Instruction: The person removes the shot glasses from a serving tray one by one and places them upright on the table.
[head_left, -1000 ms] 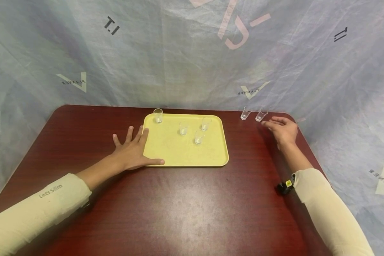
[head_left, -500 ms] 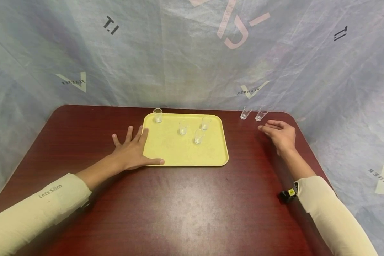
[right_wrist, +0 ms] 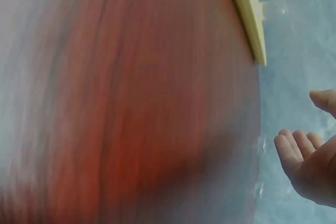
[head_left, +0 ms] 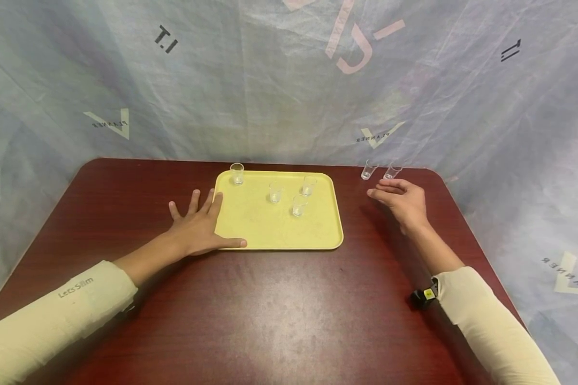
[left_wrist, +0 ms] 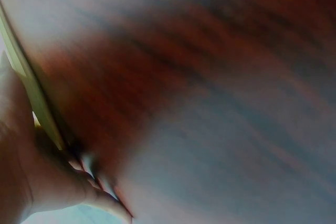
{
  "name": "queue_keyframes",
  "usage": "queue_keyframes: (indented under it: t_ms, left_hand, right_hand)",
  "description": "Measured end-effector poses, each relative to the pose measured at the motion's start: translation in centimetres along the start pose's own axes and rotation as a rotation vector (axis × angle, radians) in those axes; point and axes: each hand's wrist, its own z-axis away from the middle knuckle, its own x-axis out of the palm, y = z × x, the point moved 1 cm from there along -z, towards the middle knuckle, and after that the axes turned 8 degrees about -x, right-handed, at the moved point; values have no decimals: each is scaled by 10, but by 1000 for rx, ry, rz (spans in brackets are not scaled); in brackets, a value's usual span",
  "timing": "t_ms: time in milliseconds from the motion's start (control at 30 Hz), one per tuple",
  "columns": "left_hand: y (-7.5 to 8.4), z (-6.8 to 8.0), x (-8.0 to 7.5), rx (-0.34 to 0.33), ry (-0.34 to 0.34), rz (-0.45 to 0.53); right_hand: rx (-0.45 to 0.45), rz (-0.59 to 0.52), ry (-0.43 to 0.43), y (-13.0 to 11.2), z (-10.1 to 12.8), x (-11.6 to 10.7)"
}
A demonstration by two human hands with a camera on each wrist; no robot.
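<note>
Six glasses (head_left: 367,170) show only in the head view; left hand (head_left: 197,227) flat, right hand (head_left: 402,200) relaxed, empty.

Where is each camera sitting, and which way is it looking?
Head: worn on the person's head, looking forward and down at the dark red wooden table, the flat yellow plastic tray and small clear glasses; both sleeved arms, left hand and right hand show.
Left wrist: at the left hand, close and blurry, facing the table and tray edge; palm shows.
Right wrist: by the right hand, facing the table and tray corner; fingers show.
Shared: all see table and tray.
</note>
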Motion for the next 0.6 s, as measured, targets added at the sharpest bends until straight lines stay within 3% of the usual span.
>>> queue_keyframes:
  t_ms: [600]
  left_hand:
    - [1,0,-1,-6,-9,-2]
  right_hand:
    - [-65,114,-222,-20,20,67]
